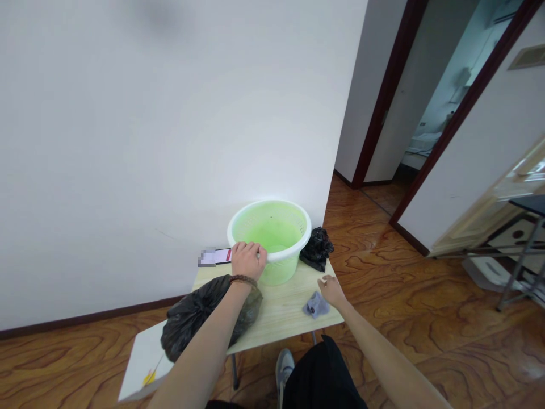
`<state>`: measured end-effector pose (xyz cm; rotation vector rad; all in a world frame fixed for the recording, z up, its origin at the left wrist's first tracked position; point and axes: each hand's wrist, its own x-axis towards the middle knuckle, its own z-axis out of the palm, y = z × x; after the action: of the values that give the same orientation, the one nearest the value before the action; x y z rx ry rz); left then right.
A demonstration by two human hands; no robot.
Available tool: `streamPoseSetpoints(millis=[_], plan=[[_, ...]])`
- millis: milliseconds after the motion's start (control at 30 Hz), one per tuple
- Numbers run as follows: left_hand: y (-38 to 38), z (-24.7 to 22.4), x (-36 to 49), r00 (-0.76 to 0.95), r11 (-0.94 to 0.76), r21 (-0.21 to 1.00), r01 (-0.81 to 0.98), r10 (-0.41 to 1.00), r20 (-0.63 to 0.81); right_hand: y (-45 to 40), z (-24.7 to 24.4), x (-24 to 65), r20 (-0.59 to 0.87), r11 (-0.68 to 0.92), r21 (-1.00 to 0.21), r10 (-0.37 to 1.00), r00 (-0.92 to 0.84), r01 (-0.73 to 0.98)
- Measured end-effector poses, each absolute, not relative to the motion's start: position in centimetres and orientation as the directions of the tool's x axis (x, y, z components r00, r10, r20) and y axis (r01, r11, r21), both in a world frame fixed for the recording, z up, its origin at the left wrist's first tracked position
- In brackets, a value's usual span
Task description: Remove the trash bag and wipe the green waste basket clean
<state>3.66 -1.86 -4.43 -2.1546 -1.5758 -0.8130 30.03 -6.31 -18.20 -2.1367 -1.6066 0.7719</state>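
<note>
One round, pale-green plastic basket (281,271), white-rimmed; left hand (248,261) clasping its rim. Right hand (332,291), free and loosely curled, beside small crumpled grey cloth (318,305).

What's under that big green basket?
The green basket stands on the pale table, so you can see tabletop around its near side. The spot right beneath its bottom is covered, so I can't tell what's there.

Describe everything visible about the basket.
The basket is round, pale green with a thick white rim, and looks plastic. Small holes pierce its upper sides. It stands upright on the table, close to the wall; whether it touches is unclear. The left hand's grip is on the near-left rim. A small black bag sits at its right.
</note>
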Motion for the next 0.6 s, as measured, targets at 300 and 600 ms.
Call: streamPoseSetpoints(millis=[300, 600], plan=[[-2.7, -3.9, 4.0, 0.206, -0.331, 0.117, 0.936, 0.788, 0.581, -11.8, -23.7, 25.7, -0.235, -0.238, -0.343, 0.958, 0.163, 0.909], [-5.8, -2.7, 3.6, -0.465, -0.019, 0.877, 0.481, 0.842, 0.273, -11.0, -15.2, 29.1, -0.048, -0.164, -0.900, 0.958, 0.283, 0.404]])
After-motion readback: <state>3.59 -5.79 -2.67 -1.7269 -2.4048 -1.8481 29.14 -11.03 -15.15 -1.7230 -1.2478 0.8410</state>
